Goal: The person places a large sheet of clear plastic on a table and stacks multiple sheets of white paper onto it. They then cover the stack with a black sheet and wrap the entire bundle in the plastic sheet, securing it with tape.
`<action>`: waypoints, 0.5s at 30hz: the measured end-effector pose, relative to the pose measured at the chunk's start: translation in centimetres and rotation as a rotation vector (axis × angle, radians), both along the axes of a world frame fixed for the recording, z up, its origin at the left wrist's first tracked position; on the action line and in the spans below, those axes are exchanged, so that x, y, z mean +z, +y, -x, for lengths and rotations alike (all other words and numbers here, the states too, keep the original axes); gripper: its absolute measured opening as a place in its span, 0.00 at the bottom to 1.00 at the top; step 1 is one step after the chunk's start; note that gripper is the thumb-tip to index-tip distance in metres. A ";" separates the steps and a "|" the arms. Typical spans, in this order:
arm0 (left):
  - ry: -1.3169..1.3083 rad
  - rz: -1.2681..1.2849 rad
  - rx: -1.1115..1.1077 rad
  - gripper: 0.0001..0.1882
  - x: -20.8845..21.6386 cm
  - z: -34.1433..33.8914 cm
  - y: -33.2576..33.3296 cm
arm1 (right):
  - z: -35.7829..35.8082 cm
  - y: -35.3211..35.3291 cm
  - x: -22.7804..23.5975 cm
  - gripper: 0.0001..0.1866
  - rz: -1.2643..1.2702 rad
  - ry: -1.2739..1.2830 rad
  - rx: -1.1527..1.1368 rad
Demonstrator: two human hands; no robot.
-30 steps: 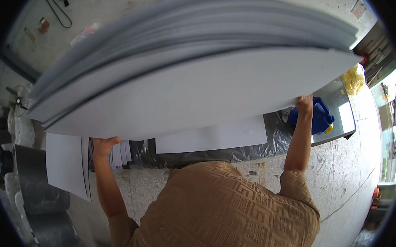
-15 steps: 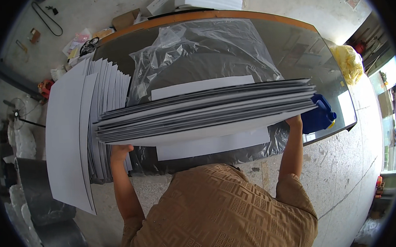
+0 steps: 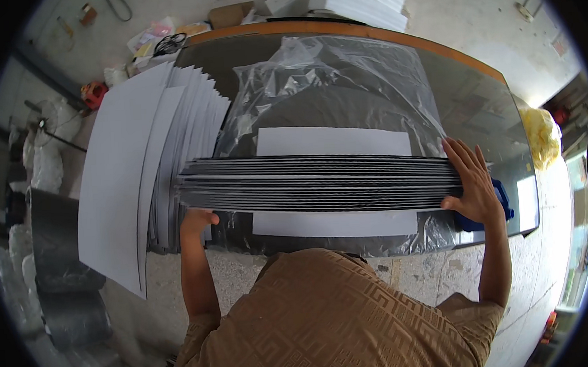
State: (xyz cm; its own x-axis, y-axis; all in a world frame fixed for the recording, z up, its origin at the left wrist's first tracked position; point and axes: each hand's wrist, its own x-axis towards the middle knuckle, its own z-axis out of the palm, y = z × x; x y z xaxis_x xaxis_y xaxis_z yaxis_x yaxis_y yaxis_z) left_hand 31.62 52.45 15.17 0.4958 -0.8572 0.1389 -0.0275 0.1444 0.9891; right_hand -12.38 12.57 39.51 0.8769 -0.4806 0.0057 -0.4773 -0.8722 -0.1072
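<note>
A thick stack of thin black-and-white sheets [image 3: 321, 185] stands on edge across the table, its long edges facing up in even lines. Beneath it a white sheet [image 3: 331, 140] sticks out on the far and near sides. My left hand [image 3: 197, 222] holds the stack's left end low down, thumb along the near face; its other fingers are hidden. At the opposite end my right hand [image 3: 474, 187] lies spread, thumb near the close corner and fingertips toward the far one. Left of the stack leans a fanned pile of large white sheets [image 3: 119, 153].
Clear plastic film [image 3: 341, 68] covers much of the dark glossy table [image 3: 475, 94]. A blue jug [image 3: 508, 202] stands beyond my right hand. White foam blocks [image 3: 358, 4] and a cardboard box [image 3: 230, 14] sit behind the far edge. A yellow bag [image 3: 541, 134] is at the right.
The stack has come down and levelled, and its edges now line up more evenly. My right hand has moved from underneath to spread against the right end. My left hand stays at the left end.
</note>
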 end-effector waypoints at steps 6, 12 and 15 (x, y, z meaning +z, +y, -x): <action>-0.701 0.082 0.218 0.63 19.3 4.2 -5.3 | -0.6 -2.1 -0.5 0.68 -0.005 0.009 -0.012; -1.529 -0.608 0.121 0.62 21.4 7.3 -7.0 | -1.4 -2.0 0.2 0.70 0.142 -0.014 -0.011; -1.455 -0.670 0.008 0.61 22.3 7.5 -6.5 | -0.5 -1.9 -1.3 0.69 0.050 -0.007 -0.042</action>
